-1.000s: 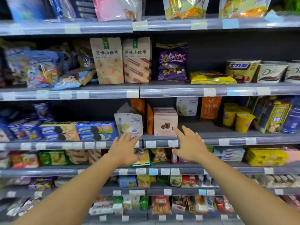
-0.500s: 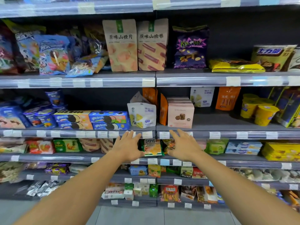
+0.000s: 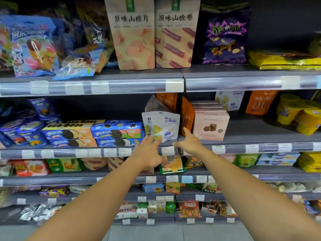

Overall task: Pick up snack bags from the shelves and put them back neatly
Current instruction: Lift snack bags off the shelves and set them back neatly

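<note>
Both hands, left hand (image 3: 147,153) and right hand (image 3: 190,142), flank white snack bag (image 3: 162,125).

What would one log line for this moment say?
phase: pre-grasp | left hand: open, fingertips over base of white pouch | right hand: open, just right of pouch | held: nothing

Both arms are stretched out toward the middle shelf (image 3: 264,148). The left hand (image 3: 149,153) is spread wide, fingertips over the lower left corner of the white snack bag (image 3: 163,124), though actual contact is hard to call. The right hand (image 3: 189,143) is flat with fingers straight, just right of that bag, holding nothing. The bag stands upright at the shelf's front edge, blue cookie boxes (image 3: 116,131) on its left, an orange pouch (image 3: 186,117) and a pink box (image 3: 211,126) on its right. One shelf up, two tan pouches (image 3: 133,40) stand side by side next to a purple bag (image 3: 225,35).
</note>
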